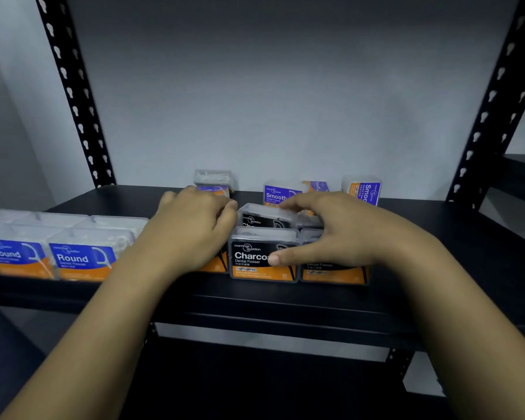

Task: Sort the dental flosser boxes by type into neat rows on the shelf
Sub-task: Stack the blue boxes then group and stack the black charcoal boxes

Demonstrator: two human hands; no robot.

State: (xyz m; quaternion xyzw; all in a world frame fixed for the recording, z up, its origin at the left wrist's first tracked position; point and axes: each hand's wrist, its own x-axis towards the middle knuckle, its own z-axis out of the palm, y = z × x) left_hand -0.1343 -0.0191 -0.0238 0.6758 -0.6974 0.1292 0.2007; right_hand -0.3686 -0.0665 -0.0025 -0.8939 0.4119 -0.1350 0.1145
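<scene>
the right hand [340, 234] is spread wide over a group of clear plastic boxes with black "charcoal" labels and orange bases [262, 256], its thumb pressed on the front label of the middle box and its fingers reaching over the lids behind; nothing is lifted. the left hand [194, 222] is curled on the left flank of the same group, covering another box; whether it is gripped cannot be told. just behind the fingers, clear boxes with purple "smooth" labels [281, 194] are scattered, one stood on end. well to the left of the left hand, clear boxes with blue "round" labels [79, 257] are lined up at the front edge of the black metal shelf [285, 301].
</scene>
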